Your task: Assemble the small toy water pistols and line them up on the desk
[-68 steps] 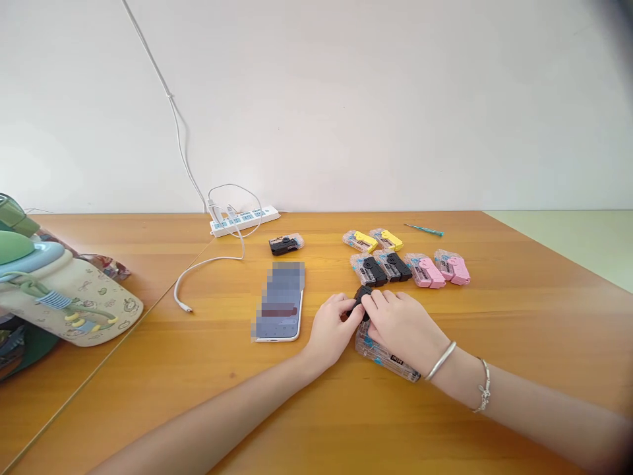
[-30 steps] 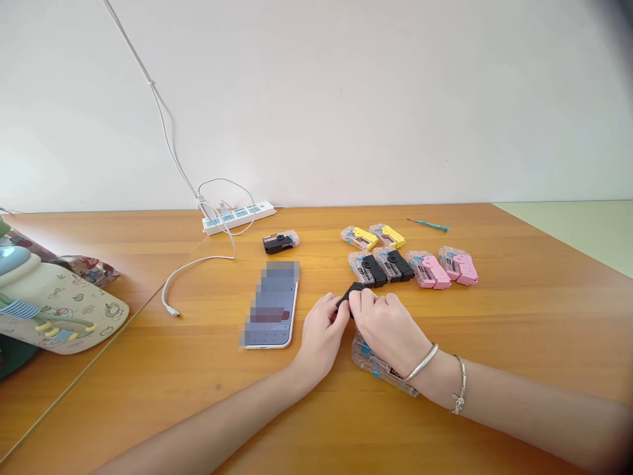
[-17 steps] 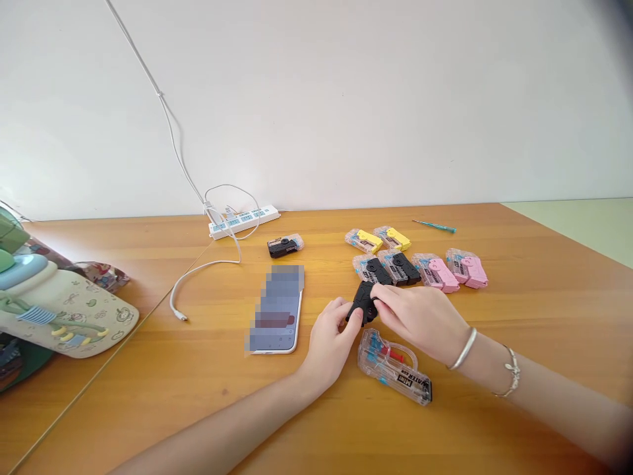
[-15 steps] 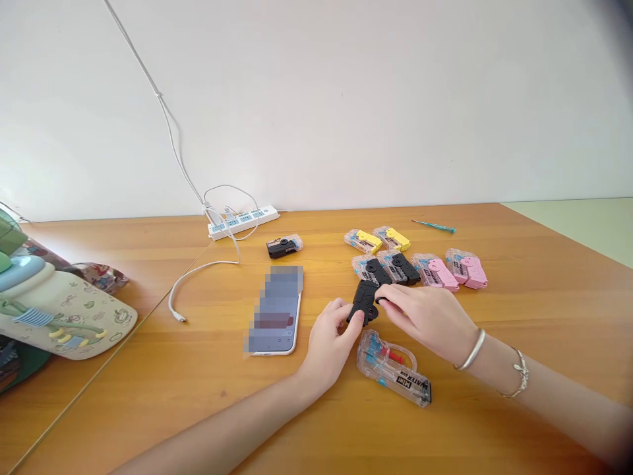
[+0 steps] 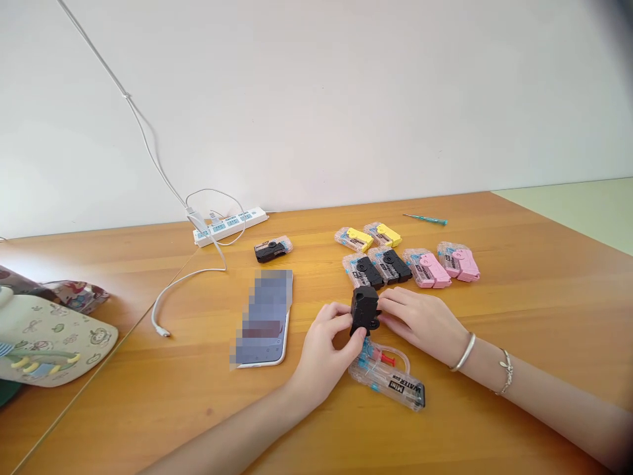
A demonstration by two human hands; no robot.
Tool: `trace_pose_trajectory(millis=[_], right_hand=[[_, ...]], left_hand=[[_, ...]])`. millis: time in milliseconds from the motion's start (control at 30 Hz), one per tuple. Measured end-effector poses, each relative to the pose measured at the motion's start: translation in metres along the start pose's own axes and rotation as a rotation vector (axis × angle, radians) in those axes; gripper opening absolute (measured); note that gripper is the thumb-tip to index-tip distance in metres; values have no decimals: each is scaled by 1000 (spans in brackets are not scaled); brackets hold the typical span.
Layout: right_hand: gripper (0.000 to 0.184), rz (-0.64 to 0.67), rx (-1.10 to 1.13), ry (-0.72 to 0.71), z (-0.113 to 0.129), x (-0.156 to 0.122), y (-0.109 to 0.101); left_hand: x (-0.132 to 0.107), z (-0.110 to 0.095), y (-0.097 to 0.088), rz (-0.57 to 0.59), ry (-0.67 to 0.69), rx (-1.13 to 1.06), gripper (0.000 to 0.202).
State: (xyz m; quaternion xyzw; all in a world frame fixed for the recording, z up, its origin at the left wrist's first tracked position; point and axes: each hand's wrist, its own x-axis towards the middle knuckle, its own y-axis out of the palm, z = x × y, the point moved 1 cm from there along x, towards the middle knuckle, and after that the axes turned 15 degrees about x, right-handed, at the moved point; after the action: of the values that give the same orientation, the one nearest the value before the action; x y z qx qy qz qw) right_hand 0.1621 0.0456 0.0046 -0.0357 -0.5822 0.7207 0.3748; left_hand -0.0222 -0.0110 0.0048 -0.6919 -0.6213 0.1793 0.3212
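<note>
A long wooden table [image 5: 519,316] carries all these things. Near the wall lies a white power strip [image 5: 230,226], and a white cable [image 5: 185,280] lies on the wood beside it. In front is a phone [image 5: 262,318] with a blurred screen. To the right there are small toy water guns: two yellow [image 5: 363,236], two black [image 5: 376,270] and two pink [image 5: 440,264]. One more black gun [image 5: 273,249] lies alone, a thin screwdriver [image 5: 424,219] lies behind them, and a clear gun [image 5: 386,377] lies nearest the front.

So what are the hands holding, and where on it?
A black toy water gun: the left hand grips its left side, and the right hand touches its right side with fingertips.
</note>
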Motion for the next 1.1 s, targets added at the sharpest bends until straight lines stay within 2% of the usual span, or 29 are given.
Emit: trace_pose_trajectory(millis=[233, 433, 700, 933, 1100], right_hand=[[21, -107, 263, 21, 20, -2, -7], [25, -159, 320, 3, 24, -4, -9], [21, -168, 346, -15, 30, -6, -11], [22, -141, 400, -8, 28, -7, -11], [21, -155, 394, -40, 29, -6, -14]], left_hand=[[-2, -2, -1, -24, 49, -41, 23], [-2, -3, -1, -45, 60, -70, 24], [0, 0, 0, 36, 40, -127, 22], [-2, -2, -4, 106, 64, -151, 35], [-6, -6, -10, 52, 112, -132, 37]])
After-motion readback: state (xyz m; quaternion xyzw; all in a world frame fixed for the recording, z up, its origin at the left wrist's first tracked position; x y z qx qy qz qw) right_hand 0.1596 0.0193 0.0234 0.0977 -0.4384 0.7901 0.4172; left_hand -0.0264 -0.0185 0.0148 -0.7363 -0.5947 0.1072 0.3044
